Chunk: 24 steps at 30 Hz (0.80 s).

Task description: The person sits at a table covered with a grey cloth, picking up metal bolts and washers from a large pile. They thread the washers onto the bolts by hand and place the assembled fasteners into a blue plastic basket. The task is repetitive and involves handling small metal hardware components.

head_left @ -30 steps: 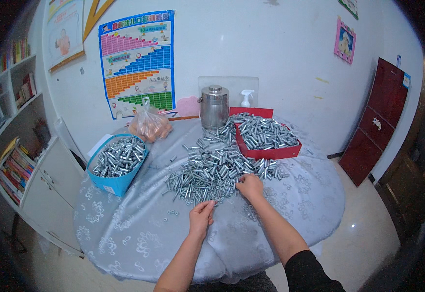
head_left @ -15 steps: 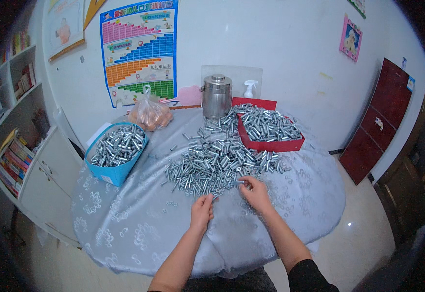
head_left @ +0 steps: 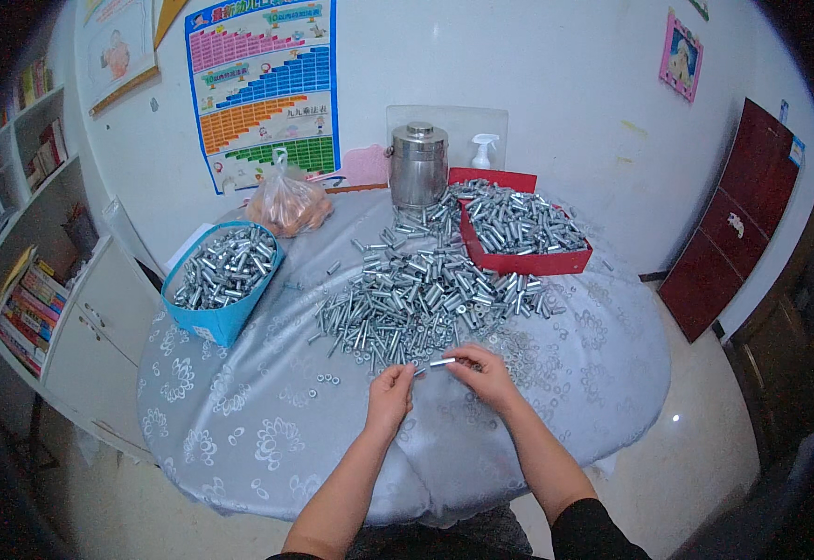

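Observation:
My right hand (head_left: 483, 375) pinches a bright silver metal sleeve (head_left: 441, 362) that points toward my left. Closed just left of it, my left hand (head_left: 390, 399) grips a silver bolt (head_left: 420, 372), mostly hidden by the fingers. The ends of the two pieces are close together; whether they touch I cannot tell. Both hands are at the near edge of a large heap of silver bolts and sleeves (head_left: 407, 299). Small nuts and washers (head_left: 519, 350) are strewn by the right hand, and a few nuts (head_left: 328, 379) lie left of my left hand.
A blue basket (head_left: 225, 324) full of metal sleeves stands at the left. Behind the heap are a red box (head_left: 533, 263) of sleeves, a steel canister (head_left: 418, 168), a white spray bottle (head_left: 483, 154) and a plastic bag (head_left: 287, 205). A silvery cloth (head_left: 276, 448) covers the table.
My right hand has brought its sleeve left, closer to the left hand. The left hand stays nearly in place, still holding its bolt. The view has shifted slightly.

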Each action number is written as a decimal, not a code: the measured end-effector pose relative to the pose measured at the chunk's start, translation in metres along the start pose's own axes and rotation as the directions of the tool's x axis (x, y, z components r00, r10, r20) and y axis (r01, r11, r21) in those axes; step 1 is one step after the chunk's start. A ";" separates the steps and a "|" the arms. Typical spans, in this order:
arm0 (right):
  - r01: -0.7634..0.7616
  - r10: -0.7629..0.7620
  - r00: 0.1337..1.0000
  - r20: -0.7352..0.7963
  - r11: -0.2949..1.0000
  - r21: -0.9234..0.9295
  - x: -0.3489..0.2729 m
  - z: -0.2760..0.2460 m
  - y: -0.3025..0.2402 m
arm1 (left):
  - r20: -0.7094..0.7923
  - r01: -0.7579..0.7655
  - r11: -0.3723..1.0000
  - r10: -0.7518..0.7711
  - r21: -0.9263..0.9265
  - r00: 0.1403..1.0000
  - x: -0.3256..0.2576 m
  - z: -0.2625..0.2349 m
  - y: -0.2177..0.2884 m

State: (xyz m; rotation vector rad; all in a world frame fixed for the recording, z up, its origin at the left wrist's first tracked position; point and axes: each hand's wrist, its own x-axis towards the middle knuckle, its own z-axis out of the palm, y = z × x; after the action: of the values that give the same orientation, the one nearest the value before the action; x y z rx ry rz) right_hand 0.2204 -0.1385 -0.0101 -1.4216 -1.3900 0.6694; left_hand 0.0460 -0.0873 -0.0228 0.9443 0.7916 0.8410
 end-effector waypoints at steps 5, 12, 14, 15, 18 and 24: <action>0.043 -0.045 0.994 0.100 0.999 0.022 -0.003 0.002 -0.009 | -0.007 -0.042 0.993 0.043 0.110 0.999 0.000 0.002 -0.001; 0.087 -0.090 0.965 0.244 0.996 0.023 -0.004 0.010 -0.011 | 0.060 -0.021 0.991 0.013 0.132 0.998 0.000 0.006 -0.007; 0.092 -0.104 0.971 0.215 0.994 0.065 -0.007 0.020 -0.007 | 0.082 0.000 0.988 -0.013 0.156 0.997 -0.003 0.010 -0.006; 0.095 -0.110 0.973 0.201 0.992 0.086 -0.009 0.023 -0.005 | 0.097 0.011 0.989 -0.025 0.148 0.995 -0.004 0.010 -0.005; 0.108 -0.112 0.981 0.159 0.994 0.032 -0.010 0.022 -0.006 | 0.133 0.041 0.997 -0.049 0.063 0.990 -0.003 0.010 -0.006; -0.050 0.022 0.954 -0.298 0.995 -0.086 0.009 -0.012 0.014 | 0.056 0.065 0.996 -0.062 -0.067 0.997 0.000 0.002 -0.002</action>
State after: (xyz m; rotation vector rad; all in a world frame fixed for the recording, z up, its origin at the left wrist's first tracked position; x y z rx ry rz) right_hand 0.2384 -0.1304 -0.0165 -1.5533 -1.1725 0.3969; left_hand 0.0486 -0.0889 -0.0238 0.8731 0.7386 0.7797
